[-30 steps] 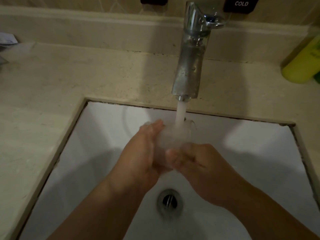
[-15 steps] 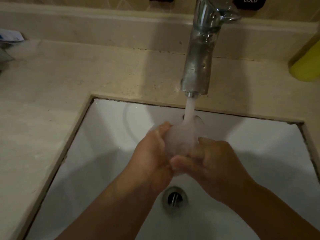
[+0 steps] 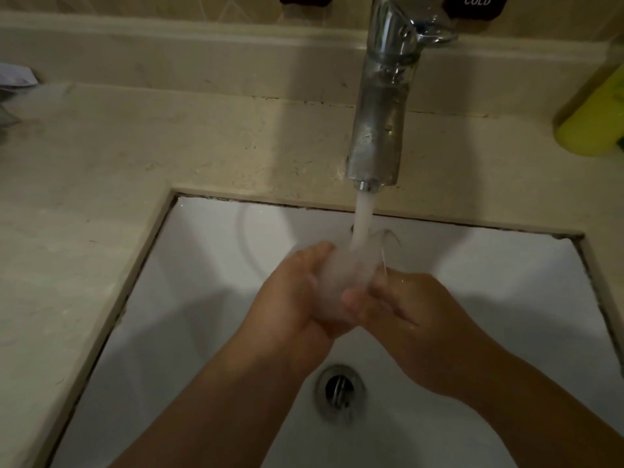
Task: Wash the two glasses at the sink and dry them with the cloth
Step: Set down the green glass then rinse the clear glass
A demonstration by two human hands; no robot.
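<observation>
Under the running tap (image 3: 380, 106), both hands are wrapped around one clear glass (image 3: 347, 275) right over the white sink (image 3: 209, 282). Left hand (image 3: 297, 298) curls round the glass from the 9 o'clock side, right hand (image 3: 412, 309) grips it from 3 o'clock with the thumb lying across the front. Water (image 3: 364, 214) pours straight down into the glass mouth, so it's full of churning white water, spilling over the rim at the back. It's so blurry and see-through that I can't really tell how far it's tilted. Only this one glass is in shot.

Down at 6 o'clock from the hands is the metal drain (image 3: 339, 388), open slots, wet basin around it.

Up at 1 o'clock on the wall there's a dark tag (image 3: 476, 5) that reads "COLD" in white letters. A second dark tag (image 3: 305, 0) sits at 12 o'clock, cut off by the frame, can't read anything on it.

Over at 3 o'clock on the beige counter (image 3: 101, 197) stands a yellow-green bottle (image 3: 594, 126), mostly out of frame, no readable label. At 9 o'clock, far edge of the counter, some pale crumpled thing (image 3: 15, 79), can't tell what.
</observation>
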